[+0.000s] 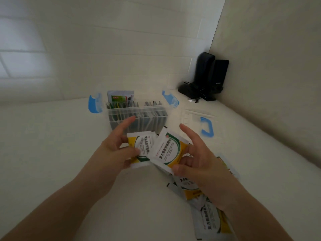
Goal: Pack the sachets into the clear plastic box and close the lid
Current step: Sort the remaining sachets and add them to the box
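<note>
The clear plastic box (156,117) stands open at the middle of the white surface, with blue clips (94,104) swung out on both sides and several sachets upright inside. Its clear lid (192,117) with a blue handle lies flat to the right. In front of the box, my left hand (114,150) grips a white, yellow and green sachet (139,146). My right hand (201,157) holds a second matching sachet (169,150), which overlaps the first. More loose sachets (210,220) lie under and behind my right wrist.
Two black speakers (210,77) with tangled cables stand in the far right corner against the walls. A tiled wall runs behind the box, and a plain wall closes off the right side.
</note>
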### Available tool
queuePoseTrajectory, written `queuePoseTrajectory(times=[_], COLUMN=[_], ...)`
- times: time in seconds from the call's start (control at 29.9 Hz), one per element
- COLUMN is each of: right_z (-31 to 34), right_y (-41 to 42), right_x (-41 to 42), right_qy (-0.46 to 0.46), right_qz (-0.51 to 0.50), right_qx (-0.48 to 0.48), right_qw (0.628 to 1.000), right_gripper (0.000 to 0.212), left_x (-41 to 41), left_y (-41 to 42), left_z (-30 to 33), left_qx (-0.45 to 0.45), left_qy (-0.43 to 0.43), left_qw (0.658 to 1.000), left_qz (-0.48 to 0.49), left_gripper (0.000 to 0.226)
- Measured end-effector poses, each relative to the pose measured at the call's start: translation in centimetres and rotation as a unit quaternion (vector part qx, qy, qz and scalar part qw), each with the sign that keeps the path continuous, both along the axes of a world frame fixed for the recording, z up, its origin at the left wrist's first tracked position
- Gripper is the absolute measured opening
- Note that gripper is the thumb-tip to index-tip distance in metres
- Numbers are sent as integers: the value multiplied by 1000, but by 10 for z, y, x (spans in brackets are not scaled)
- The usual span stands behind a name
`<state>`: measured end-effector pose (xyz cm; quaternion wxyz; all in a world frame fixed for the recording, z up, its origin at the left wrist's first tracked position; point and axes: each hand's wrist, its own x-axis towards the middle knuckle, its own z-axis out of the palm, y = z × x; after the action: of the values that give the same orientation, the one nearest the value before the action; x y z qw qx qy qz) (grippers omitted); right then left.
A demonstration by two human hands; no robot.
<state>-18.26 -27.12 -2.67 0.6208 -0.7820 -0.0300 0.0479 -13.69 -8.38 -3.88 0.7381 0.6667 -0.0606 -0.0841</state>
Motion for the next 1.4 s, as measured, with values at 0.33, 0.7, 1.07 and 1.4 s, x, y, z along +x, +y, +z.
queuePoseTrajectory(times=[0.33, 0.7, 1.07, 1.4], right_z=[-4, -8, 1, 16], right_y=[0, 1, 1, -15], right_x=[4, 5, 1, -12], right_qy=[15, 53, -3, 56], right_qz=[-83, -75, -58, 86], right_qx=[-6, 36, -108, -401], right_qw=[996, 995, 992, 910], right_gripper=[17, 22, 20, 45], left_x=[-2, -7, -5, 2], left_y=[-9, -10, -14, -7], left_z=[-4, -9, -9, -12], left_qx=[-43, -40, 25, 46], left_qy=[29, -22, -85, -100], left_qw=[998, 991, 993, 993], left_qz=[-19, -129, -75, -38], left_gripper=[16, 45, 26, 60])
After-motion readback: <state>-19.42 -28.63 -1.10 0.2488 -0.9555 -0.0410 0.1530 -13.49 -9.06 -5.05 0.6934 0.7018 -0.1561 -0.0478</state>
